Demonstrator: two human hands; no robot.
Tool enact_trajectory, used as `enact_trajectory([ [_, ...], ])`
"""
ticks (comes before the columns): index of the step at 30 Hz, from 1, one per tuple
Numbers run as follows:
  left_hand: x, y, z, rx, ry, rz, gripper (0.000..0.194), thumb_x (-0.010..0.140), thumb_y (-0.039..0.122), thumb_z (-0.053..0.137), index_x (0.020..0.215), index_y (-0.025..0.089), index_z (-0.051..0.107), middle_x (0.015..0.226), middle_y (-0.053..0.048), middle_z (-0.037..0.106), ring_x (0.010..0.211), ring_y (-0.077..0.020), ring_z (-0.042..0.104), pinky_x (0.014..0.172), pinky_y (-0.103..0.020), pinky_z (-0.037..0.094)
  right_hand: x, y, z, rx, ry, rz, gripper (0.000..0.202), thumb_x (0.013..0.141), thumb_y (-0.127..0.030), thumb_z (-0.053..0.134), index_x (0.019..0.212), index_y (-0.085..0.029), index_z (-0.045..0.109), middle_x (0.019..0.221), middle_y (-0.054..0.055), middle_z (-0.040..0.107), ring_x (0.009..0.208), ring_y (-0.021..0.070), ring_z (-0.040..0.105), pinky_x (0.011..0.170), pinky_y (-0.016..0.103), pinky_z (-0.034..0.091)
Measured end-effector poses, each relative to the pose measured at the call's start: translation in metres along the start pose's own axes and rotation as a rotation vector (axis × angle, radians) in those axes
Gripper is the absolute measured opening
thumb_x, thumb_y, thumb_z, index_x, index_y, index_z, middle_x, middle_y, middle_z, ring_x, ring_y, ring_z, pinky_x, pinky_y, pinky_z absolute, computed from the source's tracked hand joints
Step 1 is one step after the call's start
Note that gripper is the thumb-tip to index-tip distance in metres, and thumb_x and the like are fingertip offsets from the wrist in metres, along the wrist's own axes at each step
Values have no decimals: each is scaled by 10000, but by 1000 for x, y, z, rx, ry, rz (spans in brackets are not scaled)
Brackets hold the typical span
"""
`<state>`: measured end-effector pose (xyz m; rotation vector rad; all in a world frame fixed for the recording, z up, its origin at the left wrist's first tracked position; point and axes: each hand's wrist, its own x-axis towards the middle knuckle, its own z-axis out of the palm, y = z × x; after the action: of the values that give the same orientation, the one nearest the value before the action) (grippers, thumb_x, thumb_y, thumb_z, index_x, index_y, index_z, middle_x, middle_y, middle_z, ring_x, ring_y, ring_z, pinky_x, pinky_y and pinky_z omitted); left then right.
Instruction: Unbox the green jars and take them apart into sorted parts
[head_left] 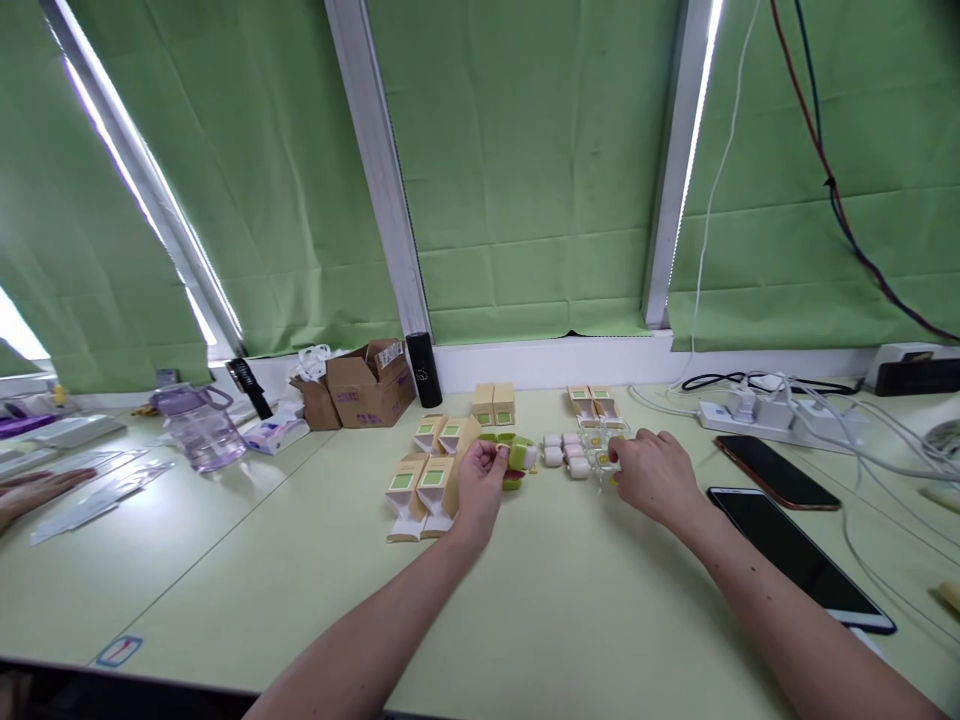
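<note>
My left hand (pixel 480 482) is closed in a pinch on a small green-and-white piece (pixel 517 456), beside other green pieces lying on the table. Just left of that hand stand small cardboard boxes (pixel 402 494) with green labels and open, folded-out flaps. My right hand (pixel 657 476) bends its fingers down at a cluster of clear plastic pieces (pixel 597 440) with yellow spots; its fingertips are pinched on one of them, partly hidden. Between the hands sit several small white and pale pink blocks (pixel 576 466).
More small boxes (pixel 493 404) and open ones (pixel 594 404) stand further back. To the right lie two phones (pixel 795 550) and a power strip (pixel 780 420) with cables. A carton (pixel 371 384), black cylinder (pixel 424 370) and water bottle (pixel 199 428) stand left. Another person's hand (pixel 45 492) rests far left.
</note>
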<state>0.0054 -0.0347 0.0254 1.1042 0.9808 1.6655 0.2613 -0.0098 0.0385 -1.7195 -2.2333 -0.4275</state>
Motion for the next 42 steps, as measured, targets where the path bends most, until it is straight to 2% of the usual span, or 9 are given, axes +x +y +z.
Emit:
enact_trajectory([
  [3, 0, 0, 0, -76, -19, -57, 441, 728, 474, 859, 833, 177, 550, 783, -1, 675, 693, -146, 695, 673, -301, 614, -1, -4, 0, 101, 200, -65, 143, 797, -135, 664, 916, -212, 682, 795, 65, 730, 897, 267, 634, 757, 362, 357],
  [7, 2, -2, -1, -159, -55, -177, 412, 730, 423, 856, 817, 167, 544, 768, -47, 718, 633, -164, 700, 647, -313, 603, -6, -23, 2, 294, 486, -269, 164, 858, -100, 596, 978, -196, 653, 936, 82, 720, 893, 255, 605, 773, 366, 427],
  [13, -2, -2, 1, -177, -126, -274, 354, 717, 357, 840, 791, 160, 555, 754, -72, 736, 581, -164, 692, 609, -300, 586, -15, -59, 9, 472, 641, -429, 305, 939, -113, 538, 1228, -199, 585, 1123, 122, 669, 1025, 280, 611, 806, 395, 508],
  [18, -8, 1, 5, -130, -175, -289, 340, 743, 372, 816, 816, 165, 557, 718, -46, 710, 558, -151, 673, 570, -280, 567, -17, -67, 12, 502, 611, -459, 358, 931, -73, 514, 1252, -220, 575, 1221, 137, 607, 1111, 285, 592, 781, 376, 537],
  [22, -11, 2, 7, -96, -189, -295, 352, 742, 391, 813, 794, 169, 546, 668, -27, 681, 557, -154, 673, 534, -263, 549, -17, -68, 13, 505, 591, -480, 332, 939, -60, 492, 1210, -225, 590, 1251, 136, 599, 1076, 266, 597, 774, 369, 539],
  [28, -11, 2, 8, -55, -229, -304, 453, 729, 508, 820, 776, 182, 508, 653, -20, 664, 514, -151, 656, 431, -226, 484, -17, -69, 17, 637, 546, -415, 299, 960, -113, 505, 1207, -249, 604, 1234, 129, 608, 1113, 280, 598, 794, 397, 560],
  [32, -9, 4, 8, 7, -250, -289, 533, 764, 662, 739, 751, 179, 513, 614, -26, 649, 414, -118, 577, 348, -193, 358, -16, -70, 21, 955, 445, -273, 277, 968, -242, 567, 1242, -267, 601, 1262, 125, 585, 1125, 273, 611, 818, 411, 593],
  [35, -8, 6, 6, 63, -212, -255, 552, 794, 687, 693, 708, 174, 510, 591, -22, 629, 381, -85, 517, 343, -183, 296, -13, -71, 26, 1250, 336, -145, 246, 953, -358, 620, 1180, -263, 627, 1261, 111, 587, 1091, 254, 630, 819, 395, 606],
  [42, -3, 3, 3, 66, -126, -137, 511, 797, 633, 722, 716, 179, 505, 625, -6, 628, 443, -81, 528, 413, -196, 354, -7, -70, 37, 1769, 76, 135, 487, 762, -578, 814, 1055, -217, 670, 933, 55, 710, 859, 222, 676, 790, 402, 617],
])
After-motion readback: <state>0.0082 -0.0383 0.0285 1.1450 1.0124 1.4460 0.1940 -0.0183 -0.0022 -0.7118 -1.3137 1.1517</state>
